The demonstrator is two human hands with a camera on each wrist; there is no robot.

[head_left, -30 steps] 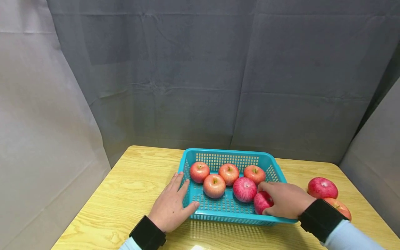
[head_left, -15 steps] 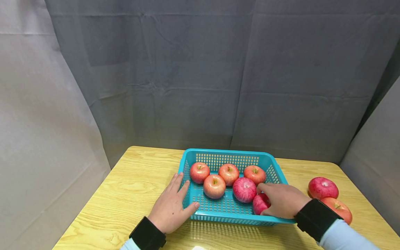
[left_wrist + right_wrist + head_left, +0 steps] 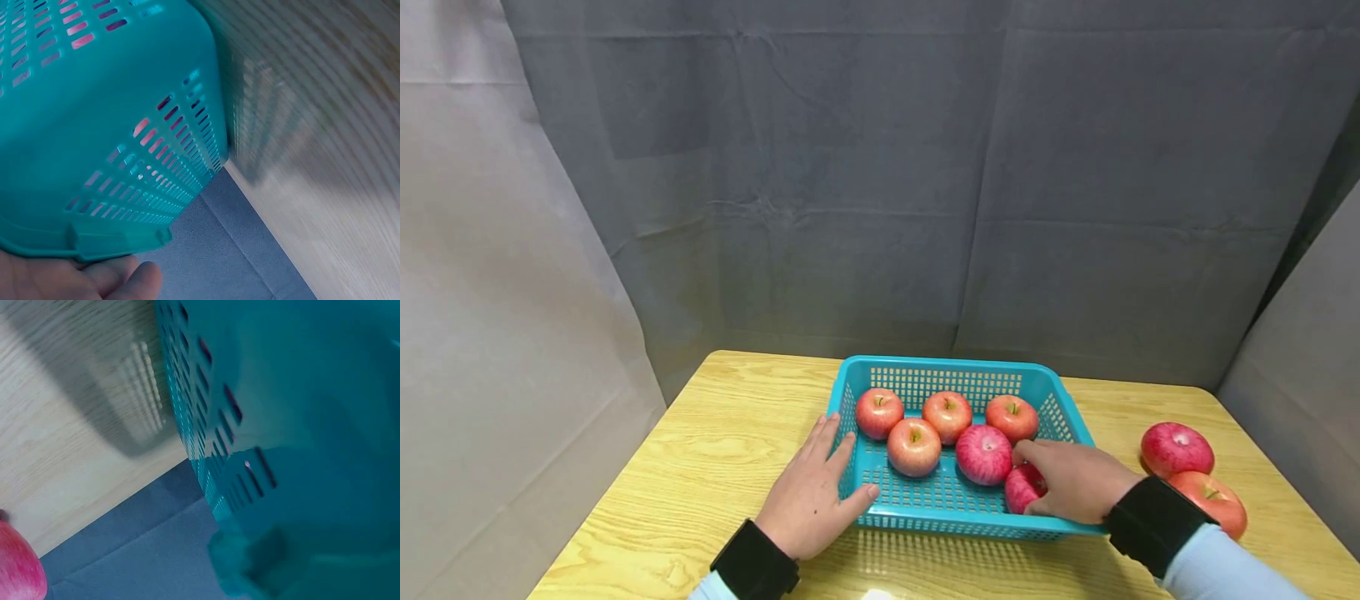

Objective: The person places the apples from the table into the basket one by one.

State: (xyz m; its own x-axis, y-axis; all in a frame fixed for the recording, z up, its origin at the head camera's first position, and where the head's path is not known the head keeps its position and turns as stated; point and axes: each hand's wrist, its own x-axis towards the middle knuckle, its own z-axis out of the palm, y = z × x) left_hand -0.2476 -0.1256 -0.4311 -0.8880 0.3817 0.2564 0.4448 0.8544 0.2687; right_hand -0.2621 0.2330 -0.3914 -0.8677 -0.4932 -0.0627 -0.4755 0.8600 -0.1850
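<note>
A blue-green plastic basket (image 3: 955, 520) holds several red apples, all lying on its floor. At its front right corner my right hand (image 3: 1078, 479) grips a dark red apple (image 3: 1024, 488), its fingers and thumb around the fruit. Just beyond that lies another dark red apple (image 3: 983, 454). My left hand (image 3: 812, 496) rests with straight fingers against the basket's left rim. In the left wrist view its fingers (image 3: 119, 278) lie at the rim of the basket (image 3: 112, 144). The right wrist view shows the basket's outer wall (image 3: 300, 425) but not the hand.
Two more apples sit on the wooden table (image 3: 730, 433) to the right: a dark red one (image 3: 1177, 450) and a lighter one (image 3: 1212, 502) beside my right wrist. A grey cloth (image 3: 850, 208) hangs behind the table, with paler cloth at both sides.
My right hand has shifted slightly left with the apple it grips, inside the basket. The left hand stays at the left rim.
</note>
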